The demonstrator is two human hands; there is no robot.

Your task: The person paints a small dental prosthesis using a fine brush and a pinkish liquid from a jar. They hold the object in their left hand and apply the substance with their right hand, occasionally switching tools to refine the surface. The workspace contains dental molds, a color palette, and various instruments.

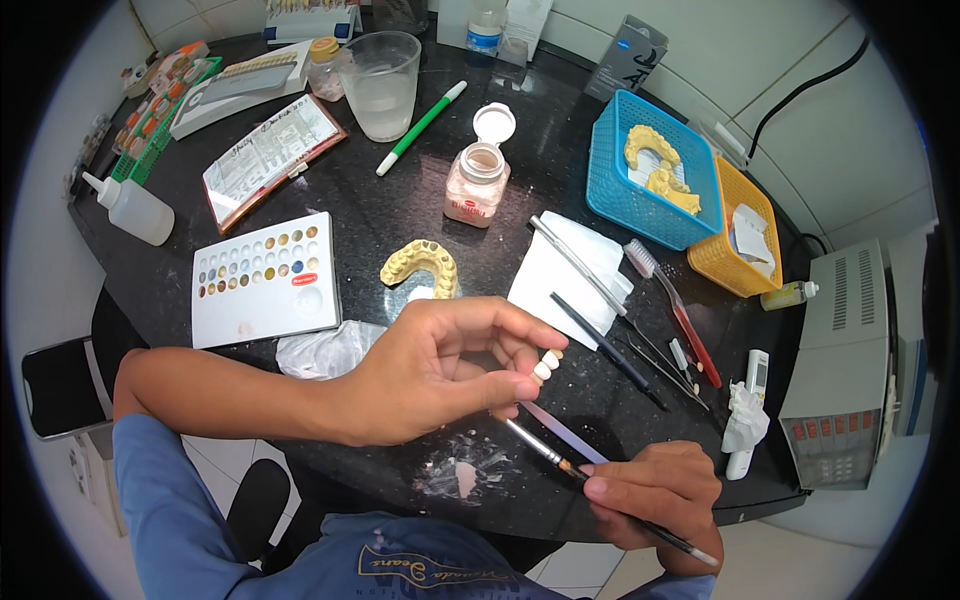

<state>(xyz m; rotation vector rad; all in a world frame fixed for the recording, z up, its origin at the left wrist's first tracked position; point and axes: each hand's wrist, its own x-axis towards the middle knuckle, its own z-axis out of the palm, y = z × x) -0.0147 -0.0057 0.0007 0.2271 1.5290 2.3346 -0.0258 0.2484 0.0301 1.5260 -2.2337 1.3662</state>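
Note:
My left hand [435, 365] pinches a small dental bridge [546, 367] of white tooth crowns between thumb and fingertips, above the black worktop. Lower right, my right hand [660, 485] is closed around a thin paintbrush [540, 443]. The brush's bristles point up and left, towards my left hand, just below the bridge. Beside the brush lies a flat, lilac-sheened tool [565, 433]; its near end meets my right fingers, and whether I grip it cannot be told. A yellow plaster dental model [420, 265] sits beyond my left hand, partly covered by it.
A white paint palette [262, 280] and crumpled tissue [325, 350] lie left. An open powder jar [478, 182] and water cup [380, 90] stand farther back. Right are a white napkin [570, 265], slim tools, a red toothbrush [680, 320] and blue [655, 215] and yellow [735, 280] baskets.

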